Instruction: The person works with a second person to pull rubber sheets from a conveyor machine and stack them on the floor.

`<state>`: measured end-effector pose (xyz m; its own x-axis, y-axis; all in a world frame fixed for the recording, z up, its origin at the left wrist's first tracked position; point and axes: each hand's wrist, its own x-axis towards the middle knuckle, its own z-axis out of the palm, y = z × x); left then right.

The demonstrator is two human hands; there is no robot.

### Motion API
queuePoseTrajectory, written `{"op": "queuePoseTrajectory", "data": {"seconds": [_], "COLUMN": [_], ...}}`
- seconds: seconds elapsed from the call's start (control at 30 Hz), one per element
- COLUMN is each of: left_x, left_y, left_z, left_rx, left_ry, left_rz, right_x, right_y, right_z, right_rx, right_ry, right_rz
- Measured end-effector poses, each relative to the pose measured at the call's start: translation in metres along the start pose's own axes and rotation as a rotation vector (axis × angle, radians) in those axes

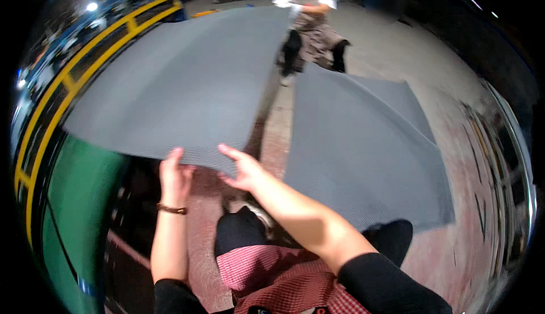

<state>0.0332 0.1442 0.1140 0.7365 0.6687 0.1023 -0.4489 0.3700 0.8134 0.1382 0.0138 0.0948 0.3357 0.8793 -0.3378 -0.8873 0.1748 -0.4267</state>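
A large grey textured sheet [187,81] stretches away from me at the left, its near edge raised off the floor. My left hand [176,175] pinches that near edge, thumb on top and the other fingers partly hidden below. Close to the sheet's near right corner, my right hand [243,169] grips the same edge with its thumb above. A second grey sheet [363,149] lies at the right, with a fold across its far right part. The first sheet's far end reaches toward a person [312,19] in an apron; whether that person holds it cannot be made out.
A yellow railing [74,84] runs along the left, with blue machinery behind it. Below the sheet at the near left is a green belt-like surface [85,212]. Long strips or bars [505,183] line the right side. My knees are close beneath my arms.
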Motion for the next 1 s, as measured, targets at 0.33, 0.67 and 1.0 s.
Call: {"op": "queuePoseTrajectory", "data": {"seconds": [0.33,0.67,1.0], "left_x": [-0.025,-0.036,-0.025], "left_y": [-0.022,0.031,0.054], "left_z": [0.0,-0.049,-0.074], "left_rx": [0.13,0.046,0.16], "left_ry": [-0.235,0.04,0.23], "left_rz": [-0.236,-0.125,-0.083], "right_x": [-0.049,-0.099,-0.111], "right_y": [-0.044,-0.077,-0.084], "right_z": [-0.013,-0.02,-0.046], "right_rx": [-0.335,-0.515,-0.573], "right_ry": [0.022,0.1,0.221], "right_rz": [-0.348,-0.427,-0.492]}}
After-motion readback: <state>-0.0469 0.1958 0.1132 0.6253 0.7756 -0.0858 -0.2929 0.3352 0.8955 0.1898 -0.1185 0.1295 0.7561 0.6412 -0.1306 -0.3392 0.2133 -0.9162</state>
